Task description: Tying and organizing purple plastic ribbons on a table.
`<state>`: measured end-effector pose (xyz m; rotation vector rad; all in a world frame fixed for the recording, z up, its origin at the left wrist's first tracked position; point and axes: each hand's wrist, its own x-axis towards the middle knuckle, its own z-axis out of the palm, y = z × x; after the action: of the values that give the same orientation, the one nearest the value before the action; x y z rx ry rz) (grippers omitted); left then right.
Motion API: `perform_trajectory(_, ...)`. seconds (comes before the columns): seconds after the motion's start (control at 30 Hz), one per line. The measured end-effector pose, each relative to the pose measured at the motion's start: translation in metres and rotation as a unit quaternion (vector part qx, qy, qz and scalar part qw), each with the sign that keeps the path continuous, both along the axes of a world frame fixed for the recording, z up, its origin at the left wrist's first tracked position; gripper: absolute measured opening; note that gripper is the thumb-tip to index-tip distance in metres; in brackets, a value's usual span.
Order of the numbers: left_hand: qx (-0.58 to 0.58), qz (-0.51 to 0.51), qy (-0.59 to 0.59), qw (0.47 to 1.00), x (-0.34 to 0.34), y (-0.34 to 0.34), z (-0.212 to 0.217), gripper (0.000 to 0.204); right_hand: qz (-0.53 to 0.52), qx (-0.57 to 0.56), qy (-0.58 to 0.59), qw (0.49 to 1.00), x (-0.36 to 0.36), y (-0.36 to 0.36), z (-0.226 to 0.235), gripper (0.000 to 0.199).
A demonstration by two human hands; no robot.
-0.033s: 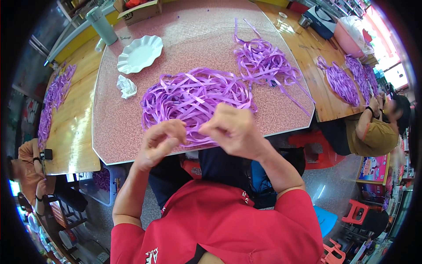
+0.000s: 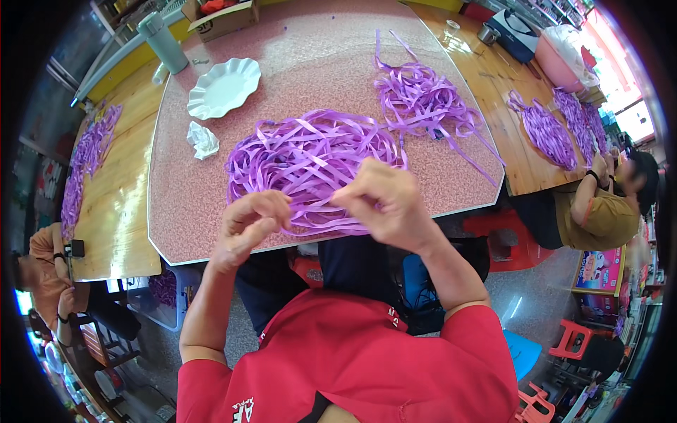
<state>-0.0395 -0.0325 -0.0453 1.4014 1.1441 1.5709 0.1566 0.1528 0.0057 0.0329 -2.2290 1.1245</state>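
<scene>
A large heap of shiny purple ribbon (image 2: 310, 144) lies in loops at the near middle of the pink speckled table (image 2: 197, 211). My left hand (image 2: 247, 227) is over the heap's near left edge, thumb and fingers curled toward each other in a pinch. Above its near right side, my right hand (image 2: 388, 206) is closed, thumb pressed against the bent forefinger. A gap separates the two hands. Whatever thin thing the fingertips may hold does not stand out against the purple behind them. A smaller tangle of purple ribbon (image 2: 427, 99) sits to the right, loose ends trailing.
Left of the heap are a white wavy-rimmed plate (image 2: 224, 88) and a crumpled tissue (image 2: 203, 140). A green bottle (image 2: 163, 44) and a cardboard box (image 2: 222, 20) stand farther back. Co-workers sit at the wooden side tables, by more ribbon (image 2: 543, 134). A red stool (image 2: 511, 240) is at right.
My right hand has shifted slightly up and to the right, and my left hand slightly to the left, so the gap between them is wider. The ribbon heap's near part is somewhat rearranged.
</scene>
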Motion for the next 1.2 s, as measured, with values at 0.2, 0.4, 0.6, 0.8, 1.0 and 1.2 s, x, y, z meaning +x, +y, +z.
perform_trajectory(0.2,0.009,0.015,0.174,0.985,0.047,0.058,0.042,0.042,0.014,-0.048,0.078,0.996,0.004,-0.016,0.012,0.010)
perform_trajectory(0.4,0.105,-0.008,0.380,0.919,0.052,0.151,0.036,0.033,0.012,-0.099,0.247,0.964,0.032,-0.006,0.033,0.019)
perform_trajectory(0.6,0.137,0.076,0.397,0.904,0.004,0.214,0.055,0.021,-0.077,-0.175,0.327,0.925,0.093,0.051,0.054,0.022)
perform_trajectory(0.8,0.039,0.010,0.399,0.916,-0.019,0.176,0.095,0.021,-0.094,-0.311,0.374,0.869,0.132,0.103,0.037,0.020)
perform_trajectory(1.0,-0.055,0.049,0.339,0.938,-0.071,0.093,0.078,0.018,-0.180,-0.379,0.329,0.846,0.142,0.151,-0.014,0.019)
perform_trajectory(1.2,-0.151,0.155,0.250,0.944,-0.110,0.006,0.047,0.015,-0.327,-0.381,0.135,0.854,0.132,0.179,-0.055,0.019)
